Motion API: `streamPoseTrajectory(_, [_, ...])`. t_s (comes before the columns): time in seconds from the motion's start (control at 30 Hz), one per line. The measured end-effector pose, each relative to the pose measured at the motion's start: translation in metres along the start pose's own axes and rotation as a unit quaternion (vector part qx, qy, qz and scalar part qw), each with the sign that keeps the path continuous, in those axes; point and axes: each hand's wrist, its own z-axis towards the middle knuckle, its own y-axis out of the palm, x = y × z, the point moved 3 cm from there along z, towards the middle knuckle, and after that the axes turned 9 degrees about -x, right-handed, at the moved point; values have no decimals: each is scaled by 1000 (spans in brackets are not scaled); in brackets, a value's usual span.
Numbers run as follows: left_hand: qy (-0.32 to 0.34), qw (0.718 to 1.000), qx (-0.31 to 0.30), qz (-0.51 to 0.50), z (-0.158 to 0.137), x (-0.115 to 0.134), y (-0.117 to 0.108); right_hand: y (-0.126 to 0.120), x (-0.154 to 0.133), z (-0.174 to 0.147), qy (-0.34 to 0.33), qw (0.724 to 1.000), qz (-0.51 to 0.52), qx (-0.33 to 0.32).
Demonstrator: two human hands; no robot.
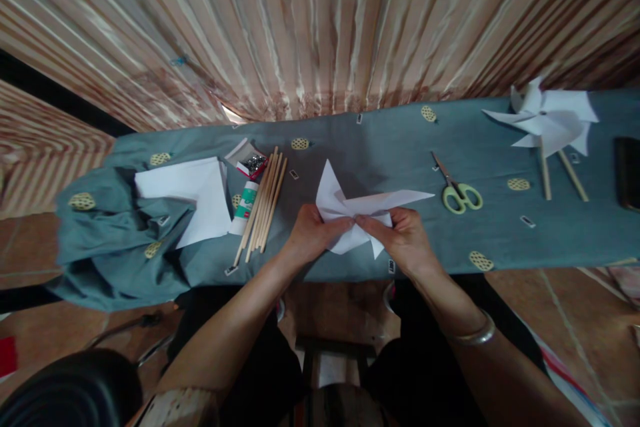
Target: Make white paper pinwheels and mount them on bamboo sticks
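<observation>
A white paper pinwheel (370, 203) is held up over the front part of the cloth-covered table, its pointed blades spreading out to several sides. My left hand (314, 230) grips its left side, the thumb pressing near the centre. From the right, my right hand (403, 233) pinches it too, and both thumb tips almost meet at the middle. The fingers under the paper are hidden. Scissors (457, 192) with green handles lie just right of my right hand. Left of my left hand rest several thin wooden sticks (265, 203) and a green-and-white glue stick (245, 207).
White paper sheets (213, 203) lie at the left, partly under bunched cloth (125, 233). A small open box of metal pins (253, 163) sits behind the glue stick. Two pinwheels on sticks (550, 120) lie far right, near a dark object (627, 170). A curtain (320, 27) hangs behind.
</observation>
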Motion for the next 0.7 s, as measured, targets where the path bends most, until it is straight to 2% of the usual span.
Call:
streamPoseTrajectory(0.13, [1,1000,10,-1,-1,-2,1,2,-4,-2,-9,1000,-20,3])
streamPoseTrajectory(0.47, [16,1000,14,9,-1,-2,3,-2,2,-3,23,1000,-12,2])
streamPoseTrajectory(0.7, [52,997,50,-15,0,0,-5,-13,-6,2,-28,998,11,-46])
